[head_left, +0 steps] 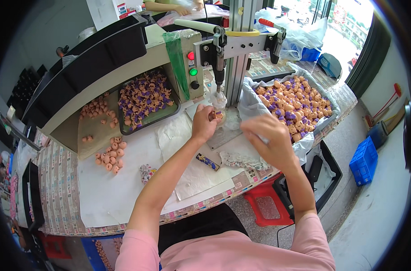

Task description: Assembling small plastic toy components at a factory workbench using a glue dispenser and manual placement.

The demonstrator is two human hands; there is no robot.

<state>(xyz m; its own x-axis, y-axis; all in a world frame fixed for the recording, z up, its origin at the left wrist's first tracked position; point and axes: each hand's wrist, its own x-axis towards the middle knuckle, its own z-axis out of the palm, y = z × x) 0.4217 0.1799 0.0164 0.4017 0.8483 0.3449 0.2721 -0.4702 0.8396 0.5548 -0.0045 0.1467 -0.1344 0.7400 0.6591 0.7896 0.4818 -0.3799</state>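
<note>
My left hand is closed in a pinch on a small peach-coloured figure piece, largely covered by the fingers. It holds the piece at the base of a hand press, right under the white-wrapped tip of the plunger. To the right, apart from the press, my right hand is smeared by motion, and whether it holds anything does not show. A cloth-lined bin near it is heaped with peach-and-purple figures. Loose round peach heads lie on white paper at the left.
A black tray of small purple-and-peach parts sits under a shelf with a long black bin. A dark printed tube and crumpled cloth lie before the press. Beside the table stand a red stool and a blue crate.
</note>
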